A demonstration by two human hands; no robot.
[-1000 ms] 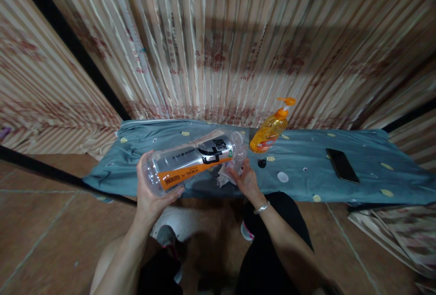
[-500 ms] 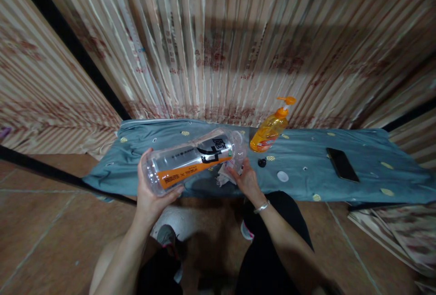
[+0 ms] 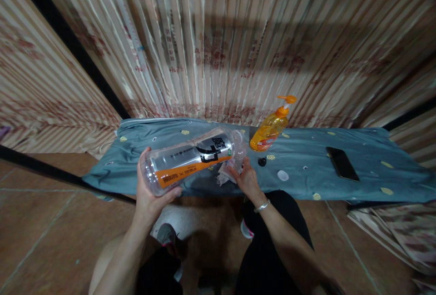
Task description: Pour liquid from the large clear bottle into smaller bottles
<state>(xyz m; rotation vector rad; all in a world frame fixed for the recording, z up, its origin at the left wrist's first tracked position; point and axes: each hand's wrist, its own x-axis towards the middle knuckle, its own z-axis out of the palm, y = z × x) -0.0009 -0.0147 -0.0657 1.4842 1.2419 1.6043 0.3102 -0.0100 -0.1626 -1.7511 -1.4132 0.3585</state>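
Note:
A large clear plastic bottle [image 3: 190, 156], with an orange, silver and black label, is held tilted above the blue cloth-covered surface. Its base lies in my left hand [image 3: 151, 195], whose fingers and thumb wrap around it. At the neck end, my right hand [image 3: 248, 180] has its fingers closed on a crumpled white cloth [image 3: 225, 173] against the bottle. The fingertips there are partly hidden. Just right of the neck stands an orange pump bottle [image 3: 269, 131] with yellow-orange liquid. A small black object [image 3: 262, 162] and a white round disc [image 3: 282, 175] lie near my right hand.
The narrow surface has a blue patterned cover [image 3: 306, 158]. A black phone [image 3: 342, 164] lies on its right part. Behind hangs a striped curtain [image 3: 218, 45], with dark frame poles [image 3: 78, 54] at the sides. My knees are close to the front edge.
The large bottle has turned slightly, so its label print sits a little differently, and my left hand has shifted very slightly left. My right hand stays with the cloth at the neck.

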